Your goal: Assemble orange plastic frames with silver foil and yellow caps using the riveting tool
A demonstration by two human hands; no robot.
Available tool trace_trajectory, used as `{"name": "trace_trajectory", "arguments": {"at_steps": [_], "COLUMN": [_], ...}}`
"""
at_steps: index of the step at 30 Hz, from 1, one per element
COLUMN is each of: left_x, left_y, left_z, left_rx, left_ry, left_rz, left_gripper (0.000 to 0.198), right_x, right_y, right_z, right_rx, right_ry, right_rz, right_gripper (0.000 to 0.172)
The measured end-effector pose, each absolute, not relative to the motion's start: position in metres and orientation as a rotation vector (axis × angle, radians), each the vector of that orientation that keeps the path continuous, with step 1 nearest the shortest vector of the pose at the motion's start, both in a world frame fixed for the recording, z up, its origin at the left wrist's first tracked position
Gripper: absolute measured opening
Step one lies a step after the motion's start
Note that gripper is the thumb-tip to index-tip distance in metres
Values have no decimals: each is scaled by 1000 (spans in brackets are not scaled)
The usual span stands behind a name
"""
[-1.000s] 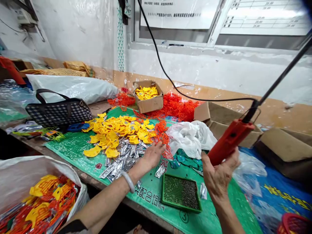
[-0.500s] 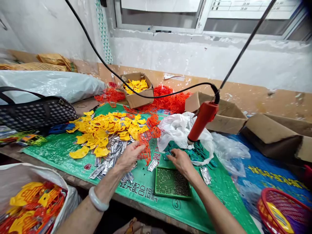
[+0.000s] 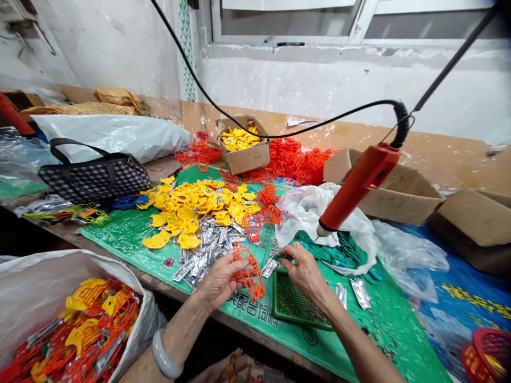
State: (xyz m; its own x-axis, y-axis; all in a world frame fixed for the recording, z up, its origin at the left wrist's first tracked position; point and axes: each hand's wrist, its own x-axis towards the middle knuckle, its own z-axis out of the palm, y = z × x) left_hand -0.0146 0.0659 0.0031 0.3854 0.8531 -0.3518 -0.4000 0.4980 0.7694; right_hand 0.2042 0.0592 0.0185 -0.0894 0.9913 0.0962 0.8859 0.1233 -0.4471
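Head view: left hand [image 3: 221, 279] is holding an orange piece [image 3: 250, 274] between thumb and fingers, above the green sheet [image 3: 136, 244], left of the green tray [image 3: 278, 306]. The piece is showing an openwork lattice, thin bars with gaps, its lower end looking more solid, its length slanting down to the right. Right hand [image 3: 305, 271] is reaching over the tray, fingertips narrowly pinching a small dark green piece [image 3: 276, 258], largely hidden. Yellow parts [image 3: 191, 205] and silvery strips [image 3: 207, 242] are lying heaped beyond the left hand.
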Motion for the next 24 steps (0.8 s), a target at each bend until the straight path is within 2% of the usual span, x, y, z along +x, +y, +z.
{"name": "trace_trajectory", "arguments": {"at_steps": [4,9,12,14,18,24], "left_x": [-10,-2,-2,-3,0,10], "left_y": [57,47,44,42,40,34], "left_z": [7,9,7,5,3,7], "left_rx": [723,750,655,619,586,566], "left_ry": [814,786,771,774,777,818], "left_rz": [858,912,965,979,1021,1049], "left_gripper": [28,29,32,31,30,38], "right_x": [185,166,161,161,164,168], "right_y": [41,40,39,37,30,21], "right_z": [40,45,42,37,26,13], "right_rx": [-1498,-1367,-1334,-1253,-1107,-1166], "right_ry": [-2244,-2287,-2188,-2151,-2134,-2097], "right_rz": [524,536,515,517,440,465], "right_gripper": [25,33,47,46,33,51]}}
